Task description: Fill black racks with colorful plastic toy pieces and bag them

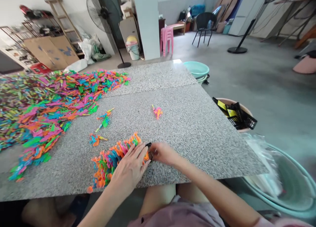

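Note:
A tight row of small orange, green, blue and pink plastic toys [108, 162] lies near the front edge of the speckled stone table [192, 134]. My left hand [132, 164] rests over the right part of that row, fingers stretched out and lying across the toys. At the row's right end, my right hand [161, 153] has its fingers closed on a small black plastic piece [148, 144]. Both hands hide most of this piece, so its full shape does not show. A single pink and orange toy [157, 112] lies farther back.
A large heap of the same toys [61, 98] covers the table's left side. A few loose toys [105, 121] lie between heap and row. Right of the table stand a tub of black mesh baskets [238, 116], a green basin [196, 68] and a large tub with clear bags [296, 200].

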The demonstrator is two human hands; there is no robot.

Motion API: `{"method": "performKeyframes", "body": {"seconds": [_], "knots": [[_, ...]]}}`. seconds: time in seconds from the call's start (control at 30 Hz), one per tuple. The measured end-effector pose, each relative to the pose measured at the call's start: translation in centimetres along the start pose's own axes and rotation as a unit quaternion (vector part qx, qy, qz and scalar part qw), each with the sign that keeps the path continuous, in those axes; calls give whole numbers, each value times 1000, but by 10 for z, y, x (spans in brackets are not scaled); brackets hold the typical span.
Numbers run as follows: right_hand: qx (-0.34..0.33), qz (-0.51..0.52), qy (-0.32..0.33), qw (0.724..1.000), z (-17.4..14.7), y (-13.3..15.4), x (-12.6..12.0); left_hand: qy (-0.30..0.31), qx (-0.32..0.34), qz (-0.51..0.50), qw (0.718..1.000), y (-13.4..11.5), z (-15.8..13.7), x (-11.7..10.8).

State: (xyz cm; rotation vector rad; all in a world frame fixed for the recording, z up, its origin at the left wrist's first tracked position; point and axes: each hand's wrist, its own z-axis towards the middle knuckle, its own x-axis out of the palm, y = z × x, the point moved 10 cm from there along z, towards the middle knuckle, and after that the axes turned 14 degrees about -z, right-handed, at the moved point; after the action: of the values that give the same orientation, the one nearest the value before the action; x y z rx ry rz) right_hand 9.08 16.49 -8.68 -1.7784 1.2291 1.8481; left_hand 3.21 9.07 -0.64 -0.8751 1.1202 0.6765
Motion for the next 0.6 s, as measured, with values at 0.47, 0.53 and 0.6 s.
{"method": "performKeyframes", "body": {"seconds": [0.47,0.53,0.6], "knots": [[-95,-285,-15,954,164,-93,-84,-22,3,27,999,-5,-3,-5],[-84,-286,4,954,148,-112,-78,-2,-13,6,1000,-5,-1,-6],[-61,-284,21,957,128,-133,-73,8,-17,-10,1000,-4,0,-8]]}}
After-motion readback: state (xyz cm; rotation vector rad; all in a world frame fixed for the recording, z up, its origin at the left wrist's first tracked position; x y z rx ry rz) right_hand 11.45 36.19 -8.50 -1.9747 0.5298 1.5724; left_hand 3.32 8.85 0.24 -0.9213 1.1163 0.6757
